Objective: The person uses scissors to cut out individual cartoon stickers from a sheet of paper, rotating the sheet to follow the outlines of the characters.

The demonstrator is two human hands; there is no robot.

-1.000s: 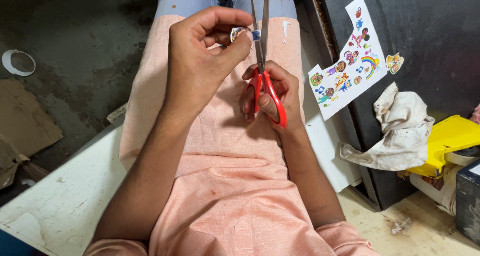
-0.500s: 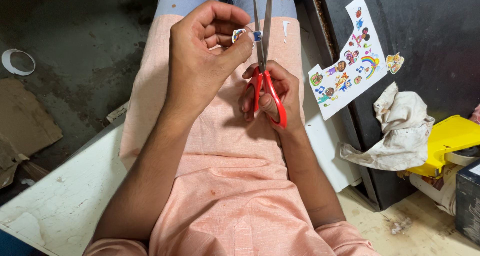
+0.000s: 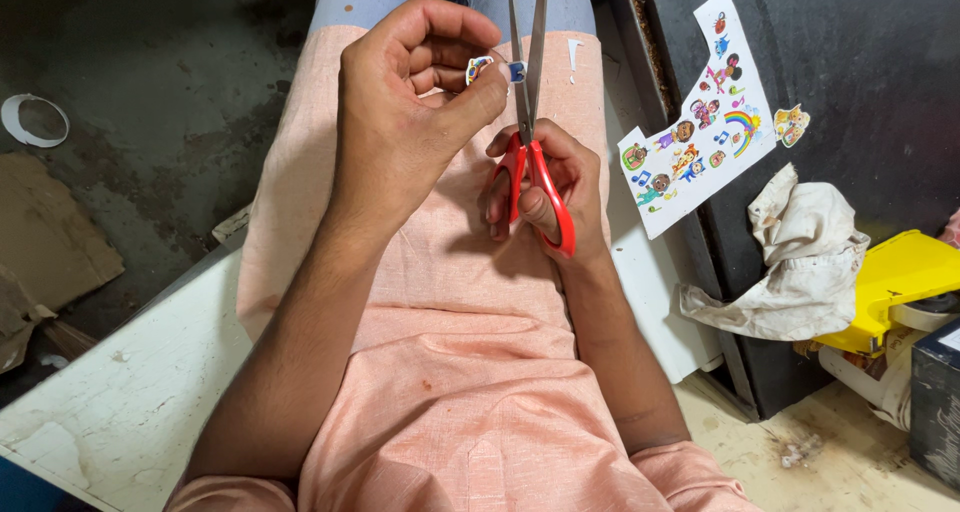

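Left hand (image 3: 410,122) pinches small sticker cutout (image 3: 480,69) at fingertips | right hand (image 3: 545,177) grips red-handled scissors (image 3: 530,122), blades slightly parted just right of cutout | change: blades hardly moved since a second ago, trimming ongoing | sticker sheet (image 3: 700,132) lies right of hands

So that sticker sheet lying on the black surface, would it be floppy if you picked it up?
Probably floppy: the sticker sheet looks paper-thin and lies flat on the black surface. Likely very light, so a nudge might slide it. Its cut, irregular edge suggests it tears or creases easily.
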